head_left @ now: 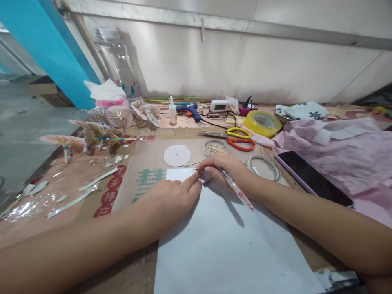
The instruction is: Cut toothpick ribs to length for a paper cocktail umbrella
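A white paper sheet (226, 249) lies on cardboard in front of me. My right hand (228, 167) is over its far edge, with a clear pen (237, 191) with red parts held in it and slanting back toward me. Fingers curled, my left hand (174, 200) rests at the sheet's upper left, and its fingertips meet those of my right hand. Whatever is between the fingertips is too small or hidden to make out. Just beyond the hands lie a white paper disc (177, 156) with a centre dot and a round ring (217, 148) around thin sticks.
Scissors (235, 138), yellow tape (262, 123), a second ring (263, 168) and a phone (315, 177) lie to the right. Behind are a glue bottle (172, 112) and a blue glue gun (191, 110). Small paper umbrellas (119, 116) and paper scraps are at left.
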